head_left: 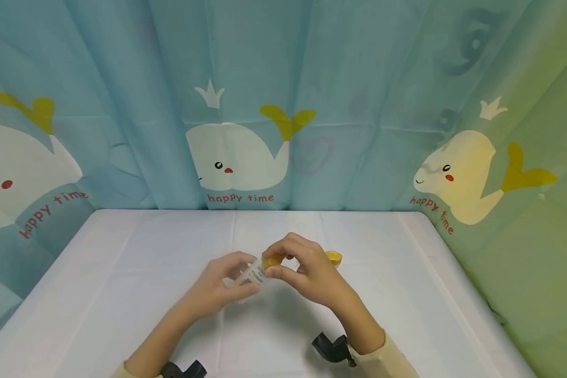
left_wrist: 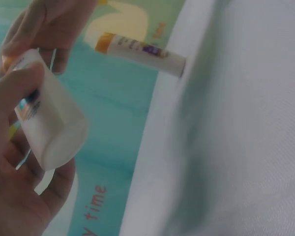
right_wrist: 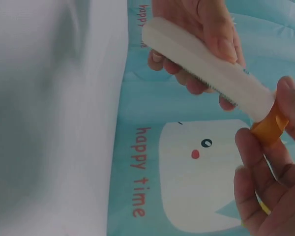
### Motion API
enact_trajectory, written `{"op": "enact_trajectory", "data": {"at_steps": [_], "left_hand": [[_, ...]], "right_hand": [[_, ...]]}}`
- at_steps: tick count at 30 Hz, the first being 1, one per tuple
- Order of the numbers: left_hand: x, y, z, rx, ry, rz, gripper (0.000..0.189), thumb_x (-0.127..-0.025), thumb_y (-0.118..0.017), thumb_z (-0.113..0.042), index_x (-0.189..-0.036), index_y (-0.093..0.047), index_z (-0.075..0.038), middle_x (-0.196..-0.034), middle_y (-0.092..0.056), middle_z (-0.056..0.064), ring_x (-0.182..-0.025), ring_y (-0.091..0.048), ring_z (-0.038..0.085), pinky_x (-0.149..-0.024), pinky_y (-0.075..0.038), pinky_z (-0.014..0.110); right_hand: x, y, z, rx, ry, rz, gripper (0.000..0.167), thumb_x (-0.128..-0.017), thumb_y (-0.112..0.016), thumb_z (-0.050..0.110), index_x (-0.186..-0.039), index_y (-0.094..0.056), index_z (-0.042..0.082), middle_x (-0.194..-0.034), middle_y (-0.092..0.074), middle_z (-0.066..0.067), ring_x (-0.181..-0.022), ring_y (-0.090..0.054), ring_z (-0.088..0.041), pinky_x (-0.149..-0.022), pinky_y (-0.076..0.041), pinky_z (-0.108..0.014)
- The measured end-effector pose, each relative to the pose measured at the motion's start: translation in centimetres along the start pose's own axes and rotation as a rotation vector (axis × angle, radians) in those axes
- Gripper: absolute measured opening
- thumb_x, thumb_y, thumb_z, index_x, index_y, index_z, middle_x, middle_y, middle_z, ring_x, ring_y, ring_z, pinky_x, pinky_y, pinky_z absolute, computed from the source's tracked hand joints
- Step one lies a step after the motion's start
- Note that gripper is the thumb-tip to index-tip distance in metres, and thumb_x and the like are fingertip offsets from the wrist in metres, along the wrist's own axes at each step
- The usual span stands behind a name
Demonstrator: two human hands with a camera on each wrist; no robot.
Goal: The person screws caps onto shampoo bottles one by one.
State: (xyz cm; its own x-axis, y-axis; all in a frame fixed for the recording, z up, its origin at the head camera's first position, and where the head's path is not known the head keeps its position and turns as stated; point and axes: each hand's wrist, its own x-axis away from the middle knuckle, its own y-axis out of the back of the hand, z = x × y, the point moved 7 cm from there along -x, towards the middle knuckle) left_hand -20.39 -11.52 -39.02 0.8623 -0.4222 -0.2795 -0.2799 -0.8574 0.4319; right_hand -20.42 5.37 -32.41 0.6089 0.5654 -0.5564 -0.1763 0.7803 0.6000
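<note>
My left hand [head_left: 222,281] grips the body of a slim white bottle [right_wrist: 201,64] with printed lettering. The bottle is tilted, held above the table, its orange cap end toward my right hand [head_left: 309,270]. The thumb and fingers of that hand pinch the orange cap [right_wrist: 269,125], which sits at the bottle's neck. In the left wrist view the bottle's pale base [left_wrist: 64,142] faces the camera. A second white bottle [left_wrist: 145,54] with an orange cap stands upright on the table. Behind my right hand in the head view, only its yellow-orange top [head_left: 333,258] shows.
A white cloth covers the table [head_left: 160,262]. Behind it hangs a blue-green curtain [head_left: 349,105] printed with white whales. Black wrist mounts [head_left: 331,347] sit on both forearms, near the light sleeves [head_left: 387,359].
</note>
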Motion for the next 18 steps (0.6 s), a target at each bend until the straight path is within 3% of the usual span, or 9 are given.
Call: {"op": "enact_trajectory", "data": {"at_steps": [12,18], "left_hand": [[0.0,0.3,-1.0,-0.221,-0.158,-0.15,0.034,-0.084,-0.081,-0.02,-0.114,-0.065,-0.022,-0.098,-0.065,-0.011,-0.079,-0.061,0.007,-0.067,-0.054,0.027],[0.4,0.4,-2.8,-0.438,-0.338,-0.267,0.038,-0.076,-0.085,-0.017,-0.11,-0.067,-0.018,-0.089,-0.061,-0.009,-0.075,-0.052,0.003,-0.063,-0.047,0.018]], "right_hand": [[0.1,-0.1,-0.7,0.049,-0.151,-0.059,0.022,-0.088,-0.076,0.029,-0.106,-0.069,0.02,-0.097,-0.067,0.012,-0.086,-0.062,-0.004,-0.071,-0.053,-0.027],[0.0,-0.3,-1.1,0.055,-0.215,-0.07,0.022,-0.086,-0.078,0.03,-0.102,-0.068,0.018,-0.091,-0.067,0.011,-0.08,-0.061,-0.004,-0.068,-0.053,-0.025]]}}
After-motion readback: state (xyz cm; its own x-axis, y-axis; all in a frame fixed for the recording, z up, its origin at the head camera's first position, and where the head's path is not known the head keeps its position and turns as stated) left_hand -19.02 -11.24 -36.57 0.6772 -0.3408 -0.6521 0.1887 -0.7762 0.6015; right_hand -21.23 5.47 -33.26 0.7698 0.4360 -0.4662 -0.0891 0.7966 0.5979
